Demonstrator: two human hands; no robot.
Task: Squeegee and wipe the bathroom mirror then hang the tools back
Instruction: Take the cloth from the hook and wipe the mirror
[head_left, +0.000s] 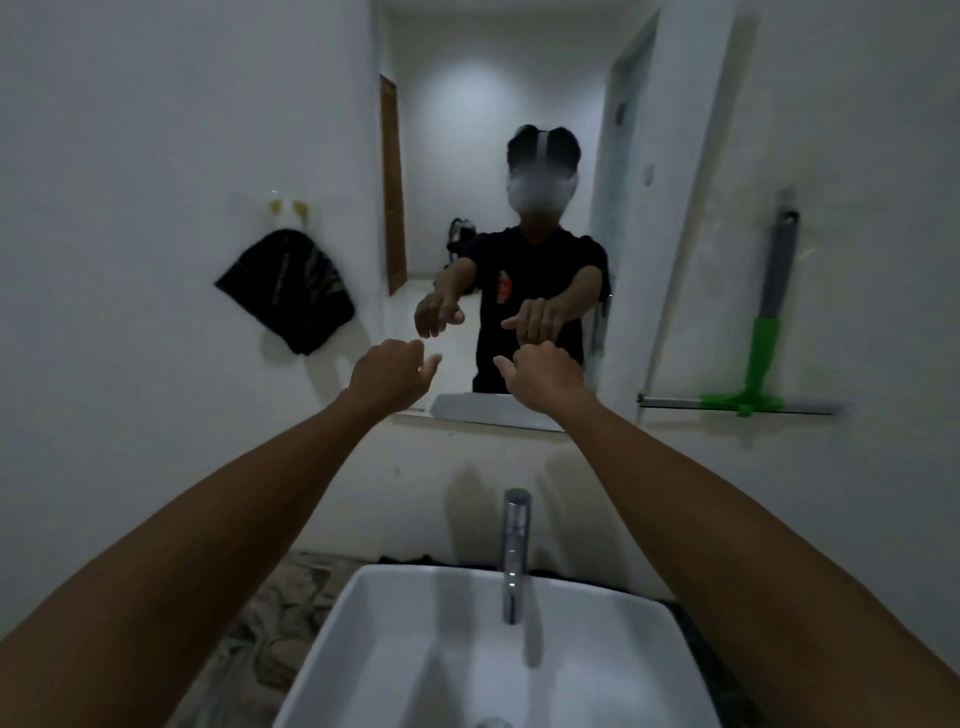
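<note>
Both your arms reach out over the sink (363, 613) toward the mirror (498, 156). Your left hand (387, 376) hovers in front of the mirror's lower left corner with its fingers loosely curled and the thumb sticking out to the right; it holds nothing. Your right hand (540, 376) is up at the lower part of the glass, fingers curled under and thumb pointing left, also with nothing in it (whether the knuckles actually touch the glass, you cannot tell from here). The two hands sit near each other, thumbs aimed inward, not touching.

The squeegee (763, 332) hangs on the wall to the right of the mirror, well apart from your right hand: grey handle at the top, green neck below, and the long blade level at the bottom. The dark cloth (288, 291) hangs from a hook (283, 208) on the wall to the left of the mirror, draped in a loose fan shape.

A chrome tap (514, 551) stands upright at the back of the white sink, between your forearms, and the patterned counter (270, 608) shows on the sink's left
</note>
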